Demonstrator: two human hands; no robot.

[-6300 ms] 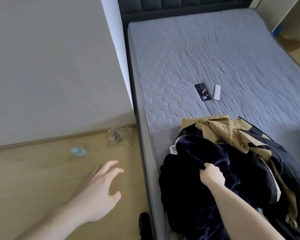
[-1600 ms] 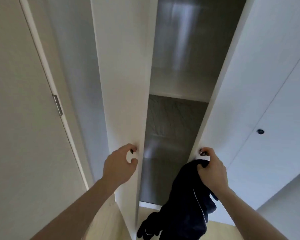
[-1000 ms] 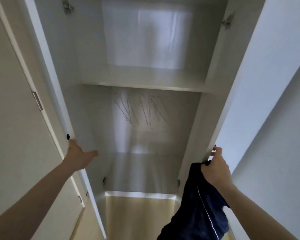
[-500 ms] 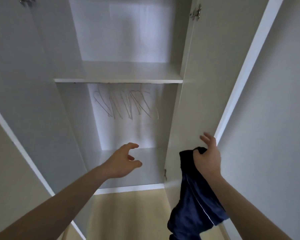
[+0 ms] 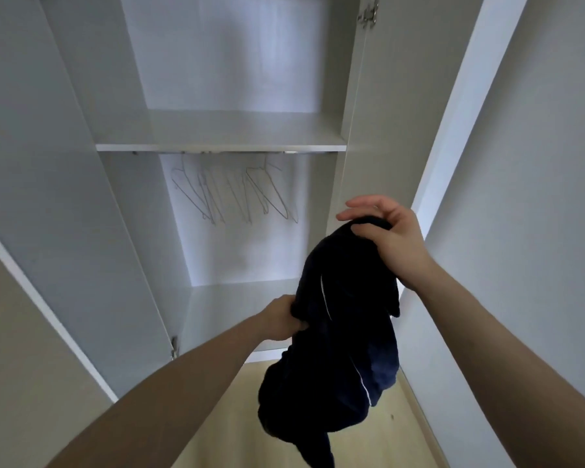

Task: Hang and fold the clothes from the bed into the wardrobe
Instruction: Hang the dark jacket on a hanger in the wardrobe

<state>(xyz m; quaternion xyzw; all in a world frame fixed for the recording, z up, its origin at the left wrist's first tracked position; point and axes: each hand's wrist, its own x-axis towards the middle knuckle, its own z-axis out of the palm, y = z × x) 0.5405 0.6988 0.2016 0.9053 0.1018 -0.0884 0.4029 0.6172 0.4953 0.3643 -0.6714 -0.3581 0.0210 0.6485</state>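
Both hands on the dark navy garment [image 5: 341, 332]: right hand [image 5: 390, 241] grips its top, left hand [image 5: 281, 322] pinches its left edge lower down. Wire hangers [image 5: 237, 194] beyond, inside the open wardrobe [image 5: 217, 147].

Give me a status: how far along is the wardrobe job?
Early. Done: the wardrobe doors stand open. In hand: one dark navy garment, bunched, with the right hand holding its top and the left hand gripping its side edge. Left: the wire hangers on the rail are all bare and the shelf holds nothing folded, so no clothes are put away.
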